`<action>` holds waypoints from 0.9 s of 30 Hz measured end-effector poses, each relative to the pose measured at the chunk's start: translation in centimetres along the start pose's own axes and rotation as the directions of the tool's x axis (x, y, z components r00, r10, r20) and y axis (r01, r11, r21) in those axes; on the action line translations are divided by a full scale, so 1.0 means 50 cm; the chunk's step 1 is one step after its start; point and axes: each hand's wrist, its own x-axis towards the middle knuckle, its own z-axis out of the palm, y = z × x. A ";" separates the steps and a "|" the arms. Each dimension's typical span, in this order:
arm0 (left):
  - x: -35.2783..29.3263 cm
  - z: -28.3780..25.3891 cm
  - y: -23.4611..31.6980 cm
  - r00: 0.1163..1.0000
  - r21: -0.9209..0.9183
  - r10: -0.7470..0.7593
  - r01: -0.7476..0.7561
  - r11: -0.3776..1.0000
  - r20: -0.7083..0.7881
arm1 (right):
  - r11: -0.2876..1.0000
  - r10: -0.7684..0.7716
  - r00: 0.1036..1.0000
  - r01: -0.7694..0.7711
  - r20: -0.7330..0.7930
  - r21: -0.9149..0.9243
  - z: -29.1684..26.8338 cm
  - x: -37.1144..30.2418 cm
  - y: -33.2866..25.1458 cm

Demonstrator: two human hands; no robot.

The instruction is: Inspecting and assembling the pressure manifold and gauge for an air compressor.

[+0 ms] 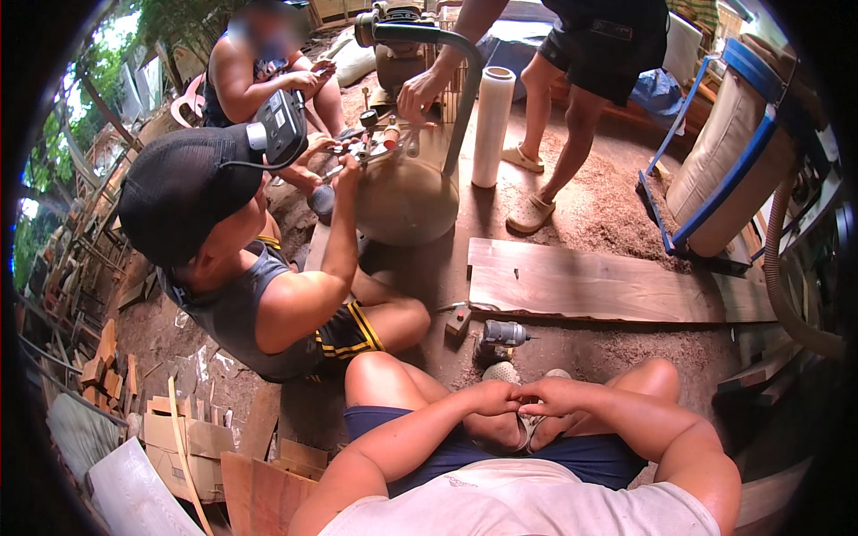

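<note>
My left hand (493, 397) and my right hand (549, 396) rest together in front of my crossed legs, fingertips meeting loosely. Nothing shows in either one. Just beyond them a grey cordless drill (505, 334) stands on the ground, its bit toward the right. Left of it is a small dark block with a red spot on top (458, 322). Farther off lies a wide wooden plank (608, 281) with a small dark piece on it. At my left a co-worker in a black cap (183, 192) holds metal tools at the fittings of an air compressor (407, 201).
A standing person reaches a hand (418, 94) toward the compressor; another person sits behind. A roll of clear wrap (493, 125) stands nearby. At right are a dust collector bag (728, 152) in a blue frame, a hose (786, 295) and wood shavings. A cardboard box (183, 451) and scrap wood lie lower left.
</note>
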 end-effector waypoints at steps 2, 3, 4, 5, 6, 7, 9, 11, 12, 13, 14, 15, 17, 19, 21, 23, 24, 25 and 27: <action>-0.001 0.000 0.000 1.000 0.014 -0.003 0.003 1.000 -0.001 | 1.000 -0.006 1.000 0.006 -0.003 0.001 0.003 0.001 0.004; -0.001 0.000 0.000 1.000 0.028 -0.007 0.007 1.000 -0.002 | 1.000 -0.011 1.000 0.011 -0.006 0.002 0.003 0.001 0.006; -0.002 0.000 0.001 1.000 0.028 -0.006 0.006 1.000 -0.002 | 1.000 -0.011 1.000 0.011 -0.006 0.002 0.003 0.001 0.006; -0.002 -0.001 0.003 1.000 0.028 -0.004 0.004 1.000 -0.006 | 1.000 -0.005 1.000 0.005 -0.003 0.001 0.004 0.001 0.007; -0.002 -0.001 0.004 1.000 0.027 -0.001 0.002 1.000 -0.010 | 1.000 0.000 1.000 0.000 0.001 -0.001 0.004 0.001 0.007; -0.003 -0.003 0.006 1.000 0.027 -0.002 0.002 1.000 -0.010 | 1.000 0.000 1.000 0.000 0.001 0.000 0.004 0.001 0.008; -0.005 -0.005 0.012 1.000 0.002 0.002 -0.002 1.000 -0.027 | 1.000 -0.005 1.000 0.005 -0.004 -0.003 0.003 0.001 0.008; -0.008 -0.014 0.026 1.000 -0.001 -0.004 0.004 1.000 -0.020 | 1.000 -0.010 1.000 0.010 -0.007 0.000 0.003 0.000 0.010; -0.008 -0.016 0.030 1.000 -0.004 -0.010 0.010 1.000 -0.012 | 1.000 -0.016 1.000 0.016 -0.011 0.001 0.003 -0.001 0.011; -0.009 -0.016 0.029 1.000 -0.005 -0.012 0.012 1.000 -0.013 | 1.000 -0.017 1.000 0.017 -0.009 0.002 0.002 -0.001 0.009; -0.009 -0.015 0.028 1.000 -0.008 -0.014 0.014 1.000 -0.010 | 1.000 -0.014 1.000 0.014 -0.010 -0.002 0.001 -0.001 0.005; -0.009 -0.014 0.028 1.000 -0.011 -0.015 0.015 1.000 -0.007 | 1.000 -0.011 1.000 0.011 -0.011 -0.005 -0.001 -0.002 0.001; -0.009 -0.015 0.029 1.000 -0.008 -0.020 0.020 1.000 -0.007 | 1.000 -0.007 1.000 0.007 -0.008 -0.013 -0.006 -0.003 -0.004; -0.009 -0.016 0.030 1.000 -0.005 -0.024 0.024 1.000 -0.007 | 1.000 -0.002 1.000 0.002 -0.006 -0.021 -0.008 -0.005 -0.008; -0.007 -0.015 0.031 1.000 -0.003 -0.023 0.023 1.000 -0.010 | 1.000 0.027 1.000 -0.027 0.003 -0.013 -0.010 -0.007 -0.010; -0.005 -0.010 0.022 1.000 -0.004 -0.023 0.023 1.000 -0.007 | 1.000 0.010 1.000 -0.010 -0.007 -0.026 -0.012 -0.009 -0.016; -0.005 -0.007 0.018 1.000 -0.006 -0.022 0.022 1.000 -0.004 | 0.999 -0.008 1.000 0.007 -0.017 -0.039 -0.012 -0.009 -0.018; -0.005 -0.007 0.019 1.000 -0.006 -0.022 0.022 1.000 -0.003 | 0.999 -0.007 1.000 0.007 -0.018 -0.038 -0.012 -0.008 -0.018; -0.005 -0.008 0.021 1.000 0.000 -0.026 0.026 1.000 -0.009 | 0.999 0.031 1.000 -0.031 -0.004 -0.028 -0.012 -0.008 -0.017</action>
